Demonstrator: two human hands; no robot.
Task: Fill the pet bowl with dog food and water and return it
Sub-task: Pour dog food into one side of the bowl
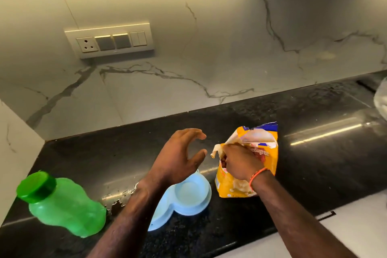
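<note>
Tabletop [314, 153]: black polished stone.
Water bottle [65, 205]: green, capped, far left.
Pet bowl [188, 197]: pale blue double dish — between bottle and bag, empty.
Dog food bag [266, 153]: yellow, upright (top torn open).
Left hand [178, 159]: fingers spread wide, above bowl.
Right hand [238, 165]: fingers closed on kibble at the bag mouth.

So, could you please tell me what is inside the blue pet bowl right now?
The pet bowl's right compartment looks empty, with no food visible. The left forearm covers its other compartment, so that one cannot be judged.
</note>
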